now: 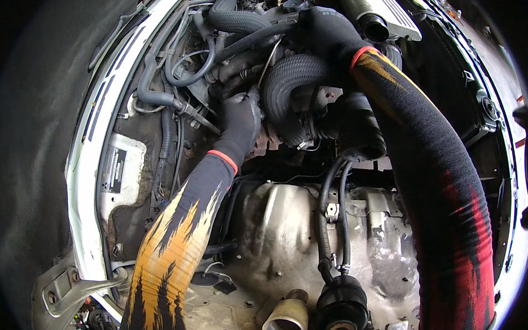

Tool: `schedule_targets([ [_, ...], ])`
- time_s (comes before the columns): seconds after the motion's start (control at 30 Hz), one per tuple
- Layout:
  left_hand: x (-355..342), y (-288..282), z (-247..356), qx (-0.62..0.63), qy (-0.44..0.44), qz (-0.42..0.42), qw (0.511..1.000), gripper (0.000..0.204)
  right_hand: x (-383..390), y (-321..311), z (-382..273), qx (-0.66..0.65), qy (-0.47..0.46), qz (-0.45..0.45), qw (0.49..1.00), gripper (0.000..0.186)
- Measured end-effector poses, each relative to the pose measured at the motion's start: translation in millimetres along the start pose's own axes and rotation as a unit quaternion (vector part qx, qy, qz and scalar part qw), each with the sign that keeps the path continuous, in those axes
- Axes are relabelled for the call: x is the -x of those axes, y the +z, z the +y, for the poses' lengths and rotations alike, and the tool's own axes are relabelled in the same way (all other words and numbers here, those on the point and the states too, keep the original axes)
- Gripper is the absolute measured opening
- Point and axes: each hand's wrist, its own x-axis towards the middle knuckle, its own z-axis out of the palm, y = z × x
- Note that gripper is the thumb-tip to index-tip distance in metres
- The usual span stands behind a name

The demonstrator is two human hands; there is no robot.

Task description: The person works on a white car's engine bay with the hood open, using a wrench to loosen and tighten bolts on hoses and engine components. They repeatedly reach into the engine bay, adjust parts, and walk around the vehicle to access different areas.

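Note:
Both my hands wear black gloves with red cuffs and reach into an engine bay. My left hand is closed beside the large braided black hose. From the top of its fist a thin metal rod slants up toward a narrower black hose. Farther away and to the right, my right hand is closed at the end of that narrower hose. Its fingertips are turned away and partly hidden.
A silver ribbed cover with a round dark opening stands at the far right. Nearer lie a dented metal heat shield, two thin hoses, a black round canister and a beige pipe end. A white body edge runs along the left.

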Motion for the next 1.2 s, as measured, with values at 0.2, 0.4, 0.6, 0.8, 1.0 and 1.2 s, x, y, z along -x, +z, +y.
schedule_targets([
  [0.2, 4, 1, -6, 0.009, 0.076, 0.001, 0.997, 0.025, -4, 0, -4, 0.004, 0.008, -0.02, 1.0, 0.03],
  [0.4, -1, 2, -9, 0.039, 0.038, 0.026, 0.998, 0.032, -6, 8, 5, 0.007, -0.005, -0.008, 1.0, 0.028],
  [0.6, -5, 1, -13, 0.016, 0.029, 0.039, 0.999, 0.03, -7, 11, 6, -0.004, -0.008, 0.011, 1.0, 0.028],
  [0.8, 3, 4, -13, 0.009, 0.099, 0.03, 0.995, 0.026, -1, -15, -17, -0.061, -0.039, -0.004, 0.997, 0.019],
  [1.0, 5, 5, -12, 0.0, 0.091, 0.034, 0.995, 0.026, -1, -24, -28, -0.081, -0.041, 0.0, 0.996, 0.019],
  [1.2, 7, 5, -12, 0.004, 0.094, 0.038, 0.995, 0.025, -3, -20, -26, -0.059, -0.056, 0.0, 0.997, 0.02],
])
